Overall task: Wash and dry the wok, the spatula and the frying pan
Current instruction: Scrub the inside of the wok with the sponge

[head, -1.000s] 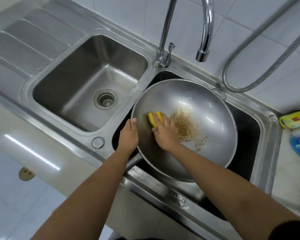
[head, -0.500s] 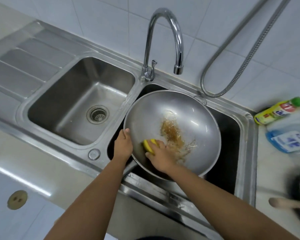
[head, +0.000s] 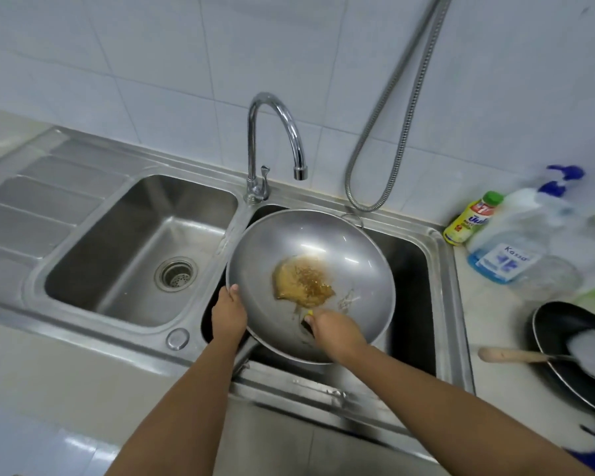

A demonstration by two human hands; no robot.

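Early on: left hand (head: 229, 317) grips the wok (head: 310, 286) rim, right hand (head: 337, 333) seemingly clutches a sponge (head: 309, 312); residue (head: 303, 281) remains, pan (head: 577, 352) and spatula (head: 526, 355) unwashed.

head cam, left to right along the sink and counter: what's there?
Drainboard → empty left basin → faucet → wok in the right basin → yellow dish soap bottle → frying pan.
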